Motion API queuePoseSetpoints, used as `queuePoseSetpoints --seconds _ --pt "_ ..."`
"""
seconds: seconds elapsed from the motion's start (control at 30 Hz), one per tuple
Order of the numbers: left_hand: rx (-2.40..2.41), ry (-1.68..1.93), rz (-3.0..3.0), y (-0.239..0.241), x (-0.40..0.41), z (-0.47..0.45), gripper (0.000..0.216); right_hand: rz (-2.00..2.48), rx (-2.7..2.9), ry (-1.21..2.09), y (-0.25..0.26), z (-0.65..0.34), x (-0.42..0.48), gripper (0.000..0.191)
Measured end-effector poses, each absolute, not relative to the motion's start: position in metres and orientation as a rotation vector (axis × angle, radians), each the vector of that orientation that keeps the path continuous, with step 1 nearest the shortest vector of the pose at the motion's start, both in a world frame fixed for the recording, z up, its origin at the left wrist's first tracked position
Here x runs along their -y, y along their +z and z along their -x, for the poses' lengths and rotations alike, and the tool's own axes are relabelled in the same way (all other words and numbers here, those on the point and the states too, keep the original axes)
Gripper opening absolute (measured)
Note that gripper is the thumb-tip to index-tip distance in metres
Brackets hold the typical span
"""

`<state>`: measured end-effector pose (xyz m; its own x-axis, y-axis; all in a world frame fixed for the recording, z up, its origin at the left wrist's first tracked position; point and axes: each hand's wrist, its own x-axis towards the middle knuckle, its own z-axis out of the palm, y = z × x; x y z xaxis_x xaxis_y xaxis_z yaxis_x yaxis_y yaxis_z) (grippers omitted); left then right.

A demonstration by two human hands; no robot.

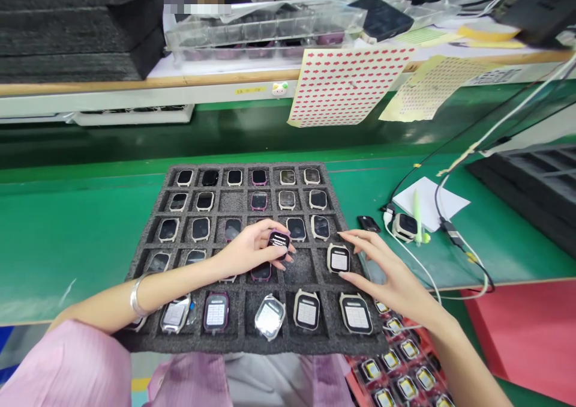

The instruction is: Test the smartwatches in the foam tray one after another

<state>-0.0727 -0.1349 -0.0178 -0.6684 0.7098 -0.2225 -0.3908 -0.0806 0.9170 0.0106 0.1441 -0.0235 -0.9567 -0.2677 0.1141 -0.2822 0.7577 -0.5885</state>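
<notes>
A dark grey foam tray [234, 335] with square pockets lies on the green bench and holds several smartwatch bodies. My left hand [252, 248] is over the tray's middle, its fingers pinched on a purple watch body [279, 241] with a lit screen. My right hand [382, 269] hovers at the tray's right side with fingers spread and nothing in them. Its fingertips are beside a white watch body [338, 258] that sits in a pocket. A silver bracelet [135, 296] is on my left wrist.
Another watch body [405, 227] sits on a cable beside white paper [429, 203] and a green pen at the right. A red tray [400, 365] of watch bodies lies under my right forearm. Sticker sheets [346, 86] hang from the shelf behind. Black foam trays [540, 185] are stacked far right.
</notes>
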Motion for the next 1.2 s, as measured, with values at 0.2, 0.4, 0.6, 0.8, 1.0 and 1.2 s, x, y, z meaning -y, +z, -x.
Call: queuePoseSetpoints --seconds 0.2,0.4,0.6,0.8,1.0,1.2 --pt "-1.474 1.812 -0.378 -0.02 0.131 0.071 0.031 -0.45 2.872 0.994 -0.025 -0.021 -0.149 0.049" --pt "-1.78 1.586 -0.739 -0.035 0.125 0.066 0.061 -0.431 2.834 0.997 -0.017 -0.026 -0.151 0.049" --pt "-2.146 1.206 -1.354 -0.038 0.109 0.064 0.054 -0.555 2.819 1.033 0.003 -0.007 -0.132 0.043" --pt "-2.56 0.856 -1.354 -0.008 0.139 0.059 0.029 -1.009 2.765 1.103 0.009 0.024 -0.09 0.02" --pt "-2.871 0.023 -1.099 -0.006 0.203 0.048 0.018 -1.354 2.863 0.673 0.0 0.039 -0.029 0.02" --pt "-2.811 0.319 -0.918 -0.02 0.216 0.041 0.018 -0.959 3.099 0.429 -0.01 0.034 0.002 0.016"
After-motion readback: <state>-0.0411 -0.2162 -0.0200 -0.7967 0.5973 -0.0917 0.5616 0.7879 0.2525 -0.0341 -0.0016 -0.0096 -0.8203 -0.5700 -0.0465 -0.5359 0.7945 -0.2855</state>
